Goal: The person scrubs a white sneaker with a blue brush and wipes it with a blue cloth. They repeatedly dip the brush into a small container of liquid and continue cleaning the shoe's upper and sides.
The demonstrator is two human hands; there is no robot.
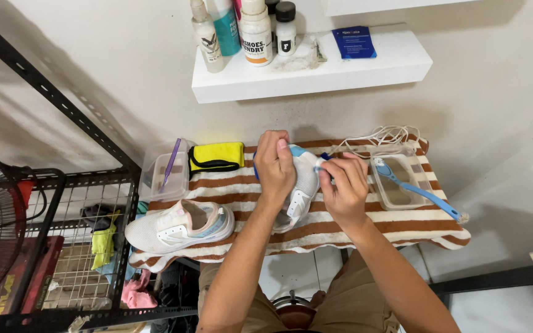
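Your left hand [274, 165] is wrapped round the white shoe [302, 185] w/ pale blue trim, fingers curled over its top and holding it up off the striped towel [365, 231] that covers the bench. Your right hand [343, 185] is pinched at the shoe's upper edge, fingertips closed on something small and blue there; can't tell if it's a brush, cloth or part of the shoe. So both hands are closed on this one shoe, mid-bench, just above the towel.

Progress, as a judgement: this shoe looks to be the one in work. Its mate, the second shoe [180, 227], lies on its side at the towel's left end, apart from both hands. Laces look pulled: a loose white bundle of laces [380, 135] sits at the towel's back edge. Whether either shoe is clean yet, can't tell.

A blue long-handled brush [417, 191] rests across a clear tub [396, 182] just right of your right hand. A 2nd clear tub [166, 169] at left holds a purple stick-like tool [170, 163], beside a folded yellow cloth [217, 156].

Packages: on the white wall shelf [316, 77] above, a cluster of bottles at left: a slim white spray bottle [206, 37], a teal bottle [226, 24], a white bottle w/ orange band [256, 34] and a small black-capped bottle [285, 28]. A flat dark-blue packet [353, 42] w/ white print lies further right.
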